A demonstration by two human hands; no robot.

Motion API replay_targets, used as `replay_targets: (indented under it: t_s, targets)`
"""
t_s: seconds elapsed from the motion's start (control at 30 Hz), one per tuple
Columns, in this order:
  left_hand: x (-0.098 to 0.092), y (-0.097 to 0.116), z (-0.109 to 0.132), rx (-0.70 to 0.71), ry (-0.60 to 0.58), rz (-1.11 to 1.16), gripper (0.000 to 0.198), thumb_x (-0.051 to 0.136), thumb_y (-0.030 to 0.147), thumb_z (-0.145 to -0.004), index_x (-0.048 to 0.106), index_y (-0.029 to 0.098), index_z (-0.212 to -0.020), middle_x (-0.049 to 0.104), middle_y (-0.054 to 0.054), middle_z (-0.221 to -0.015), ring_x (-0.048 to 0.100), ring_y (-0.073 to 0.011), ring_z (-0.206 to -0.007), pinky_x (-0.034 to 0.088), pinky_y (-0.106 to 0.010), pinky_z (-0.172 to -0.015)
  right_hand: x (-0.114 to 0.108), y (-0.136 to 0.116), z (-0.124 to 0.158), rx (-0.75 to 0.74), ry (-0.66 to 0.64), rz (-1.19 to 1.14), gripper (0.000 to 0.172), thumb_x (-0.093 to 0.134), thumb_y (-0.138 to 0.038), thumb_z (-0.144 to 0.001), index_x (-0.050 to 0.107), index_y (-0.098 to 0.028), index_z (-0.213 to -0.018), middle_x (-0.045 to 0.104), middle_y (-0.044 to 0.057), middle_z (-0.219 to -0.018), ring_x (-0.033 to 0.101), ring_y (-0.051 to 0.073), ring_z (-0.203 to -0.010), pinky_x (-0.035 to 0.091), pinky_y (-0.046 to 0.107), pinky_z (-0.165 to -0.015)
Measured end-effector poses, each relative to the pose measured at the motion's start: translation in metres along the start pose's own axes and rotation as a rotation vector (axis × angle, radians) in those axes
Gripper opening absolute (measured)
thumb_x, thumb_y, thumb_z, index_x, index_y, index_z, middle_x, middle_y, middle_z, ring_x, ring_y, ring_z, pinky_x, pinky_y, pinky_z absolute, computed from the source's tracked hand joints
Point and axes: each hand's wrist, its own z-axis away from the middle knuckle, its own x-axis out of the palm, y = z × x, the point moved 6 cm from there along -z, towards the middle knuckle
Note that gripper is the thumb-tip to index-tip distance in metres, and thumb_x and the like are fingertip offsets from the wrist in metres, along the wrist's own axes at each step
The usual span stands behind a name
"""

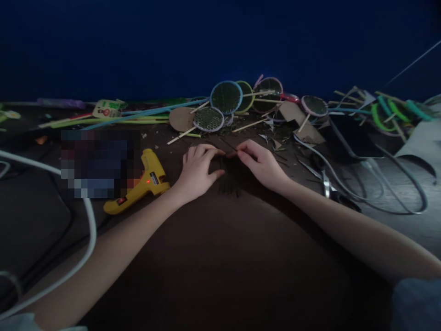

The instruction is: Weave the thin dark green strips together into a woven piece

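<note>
Several dark green strips [229, 181] lie side by side on the dark table between my hands, their lower ends spread a little. My left hand [198, 172] rests palm down at their left, thumb and forefinger apart, the tips touching the strips' edge. From the right comes my right hand [260, 163], its thumb and forefinger pinched on a thin dark strip [231, 148] near the top of the bundle. Dim light hides how the strips cross there. A yellow glue gun [148, 181] with a lit red light lies beside my left wrist.
Behind my hands lie small round rackets [226, 97], wooden sticks [181, 135], cardboard scraps [305, 124] and cut bits. Scissors [325, 181], a phone [356, 135] and looping cables [418, 184] are at the right. A white cable [91, 220] curves past my left forearm.
</note>
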Motion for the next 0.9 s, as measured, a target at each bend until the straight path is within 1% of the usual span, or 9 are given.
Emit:
replay_targets:
  t_s: [0.23, 0.47, 0.6, 0.73, 0.9]
  targets:
    - [-0.0002, 0.0003, 0.0001, -0.001, 0.005, 0.004, 0.036, 0.062, 0.027, -0.081, 0.051, 0.023, -0.115, 0.051, -0.006, -0.117, 0.04, -0.0287, -0.114, 0.035, -0.043, -0.09, -0.0009, 0.0003, 0.0005, 0.007, 0.005, -0.05, 0.01, 0.045, -0.027, -0.085, 0.053, -0.02, -0.085, 0.067, 0.004, -0.089, 0.061, 0.018, -0.085, 0.045, 0.033, -0.077]
    - [-0.0006, 0.0, 0.0, 0.008, 0.019, -0.004, 0.036, 0.062, 0.027, -0.081, 0.05, 0.023, -0.114, 0.052, -0.006, -0.118, 0.041, -0.0284, -0.113, 0.036, -0.042, -0.089, -0.0015, 0.0041, 0.0, 0.025, 0.027, -0.075, 0.01, 0.046, -0.027, -0.085, 0.053, -0.02, -0.083, 0.065, 0.002, -0.084, 0.061, 0.017, -0.082, 0.045, 0.032, -0.076]
    - [-0.0005, 0.0004, 0.0001, -0.001, 0.006, 0.009, 0.037, 0.063, 0.027, -0.08, 0.05, 0.022, -0.114, 0.052, -0.007, -0.119, 0.041, -0.0291, -0.114, 0.035, -0.043, -0.09, -0.0017, 0.0038, -0.0002, 0.019, 0.027, -0.1, 0.01, 0.046, -0.027, -0.085, 0.053, -0.02, -0.084, 0.064, 0.002, -0.085, 0.059, 0.016, -0.081, 0.044, 0.031, -0.076]
    - [-0.0009, 0.0004, 0.0003, -0.004, 0.013, 0.018, 0.035, 0.063, 0.026, -0.08, 0.051, 0.022, -0.112, 0.053, -0.006, -0.118, 0.042, -0.0287, -0.113, 0.035, -0.044, -0.09, -0.0021, 0.0008, 0.0008, -0.022, 0.029, -0.061, 0.01, 0.046, -0.027, -0.086, 0.053, -0.02, -0.085, 0.061, 0.001, -0.083, 0.057, 0.015, -0.08, 0.044, 0.031, -0.075]
    - [-0.0021, 0.0016, 0.0003, -0.004, 0.015, 0.015, 0.032, 0.063, 0.025, -0.08, 0.052, 0.022, -0.11, 0.053, -0.006, -0.116, 0.042, -0.0283, -0.113, 0.035, -0.043, -0.09, -0.0003, -0.0016, 0.001, -0.04, -0.015, 0.012, 0.011, 0.044, -0.027, -0.087, 0.054, -0.021, -0.088, 0.059, 0.002, -0.085, 0.055, 0.016, -0.083, 0.043, 0.032, -0.076]
